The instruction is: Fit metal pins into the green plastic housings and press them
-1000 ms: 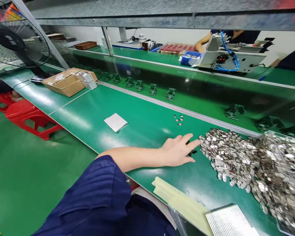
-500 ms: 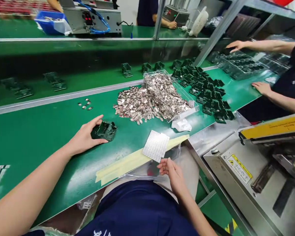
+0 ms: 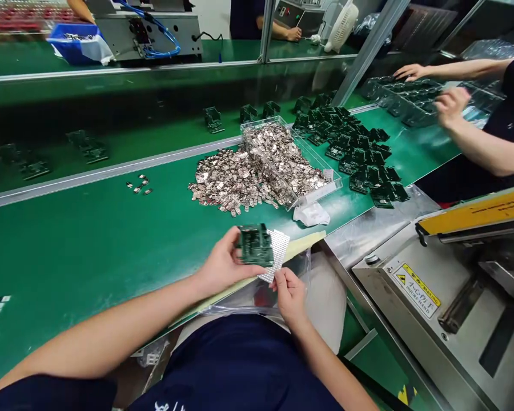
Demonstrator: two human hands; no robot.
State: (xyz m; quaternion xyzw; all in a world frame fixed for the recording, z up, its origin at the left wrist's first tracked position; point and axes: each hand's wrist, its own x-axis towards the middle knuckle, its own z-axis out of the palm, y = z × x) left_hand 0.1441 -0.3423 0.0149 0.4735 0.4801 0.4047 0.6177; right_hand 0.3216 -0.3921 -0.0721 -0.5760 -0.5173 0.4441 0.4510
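1. While the left hand (image 3: 229, 257) holds a green board (image 3: 256, 245) at the near side of the counter (image 3: 89, 240), its fingers are closed about the board's left side, with the thumb along the near edge.
2. The board is slightly blurred and hides the left part of a silver sheet (image 3: 280, 251); whether the two touch cannot be told.
3. The right hand (image 3: 290, 294) is at the near corner of that sheet, its fingers bent and close together; whether they pinch it cannot be told.
4. Yellow tape (image 3: 306, 244) runs along the counter's near edge, showing to the right of the sheet.
5. Beyond the hands lies a heap of small metal pieces (image 3: 227, 177), spreading left from a clear box (image 3: 316, 194) filled with more of them.
6. A white wad (image 3: 312, 214) lies just beside the box, on its near side.
7. A few loose pieces (image 3: 140, 184) lie well to the left of the heap.
8. Right of the box, many dark green boards (image 3: 360, 151) are piled together.
9. On the far side, past a metal rail (image 3: 111, 165), more boards stand in a spaced row.
10. At far right, a co-worker has one hand (image 3: 411, 72) over clear trays (image 3: 417, 117) and the other raised nearer.
11. A machine (image 3: 381, 291) with a yellow warning label stands at near right.
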